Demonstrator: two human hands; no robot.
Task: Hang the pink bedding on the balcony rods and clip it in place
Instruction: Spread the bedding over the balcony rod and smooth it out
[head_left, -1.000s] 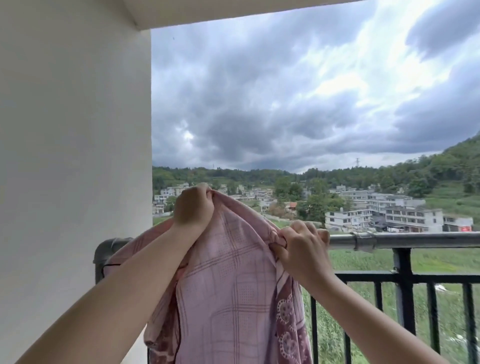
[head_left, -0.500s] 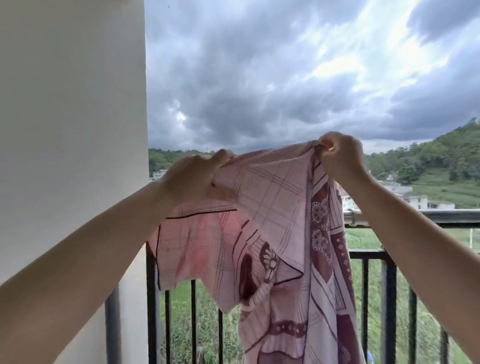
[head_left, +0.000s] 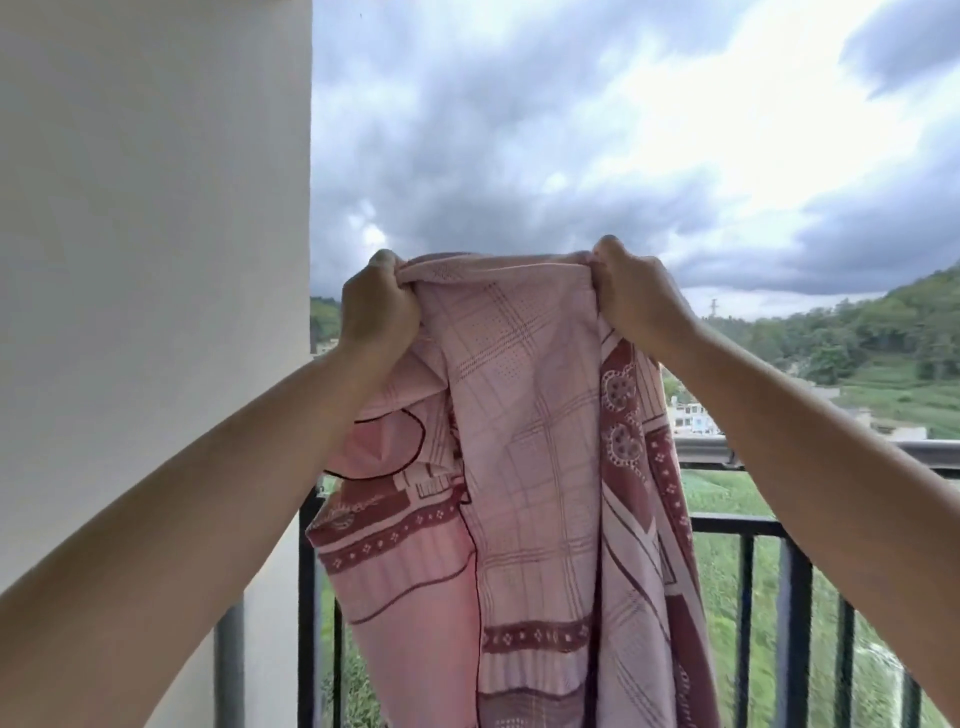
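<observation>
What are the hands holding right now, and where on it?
Both the left hand and right hand grip the pink bedding at its bunched top edge, one at each end.

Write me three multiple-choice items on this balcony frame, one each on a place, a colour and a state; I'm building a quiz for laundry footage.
1. Where is the top edge of the pink bedding?
A. draped over the railing
B. held up in the air above the railing
C. lying on the floor

2. What colour are the bedding's darker pattern bands?
A. maroon
B. blue
C. green

3. How is the bedding held?
A. by the left hand alone
B. by clips on a rod
C. gripped by both hands

Answers:
1 B: the pink bedding has its top edge against the sky, well above the railing.
2 A: its bands and flower borders are maroon on pink.
3 C: the left hand and the right hand each bunch a top corner; no clip shows.
</observation>
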